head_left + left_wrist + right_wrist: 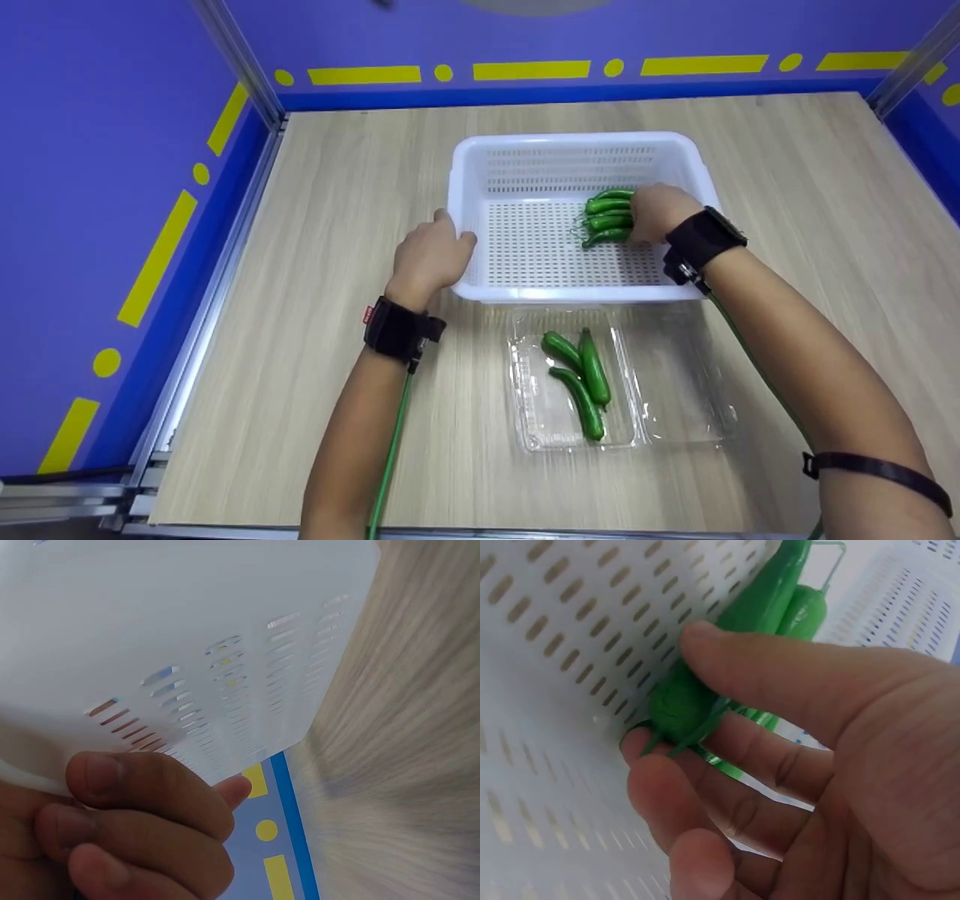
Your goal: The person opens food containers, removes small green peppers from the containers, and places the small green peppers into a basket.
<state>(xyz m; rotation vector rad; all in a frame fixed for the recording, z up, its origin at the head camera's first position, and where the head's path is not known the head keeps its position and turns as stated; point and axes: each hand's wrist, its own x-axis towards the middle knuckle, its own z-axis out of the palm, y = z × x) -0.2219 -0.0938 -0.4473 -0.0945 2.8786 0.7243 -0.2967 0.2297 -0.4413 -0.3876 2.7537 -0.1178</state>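
Note:
A white slotted plastic basket (555,293) stands on the table, with several green chili peppers (609,205) lying side by side in its right half. My left hand (433,253) grips the basket's left rim; in the left wrist view its fingers (150,787) curl against the outer wall. Inside the basket, my right hand (660,214) pinches a green chili pepper (761,607) near its end, thumb on top and fingers beneath. In front of the basket lies an opened clear plastic clamshell box (536,420), holding three green chili peppers (595,367) in its left half.
The clear lid (686,390) of the box lies flat to the right, under my right forearm. Blue walls (525,45) with yellow marks enclose the wooden table (337,187) at the back and sides. Green cables (391,457) run along both forearms.

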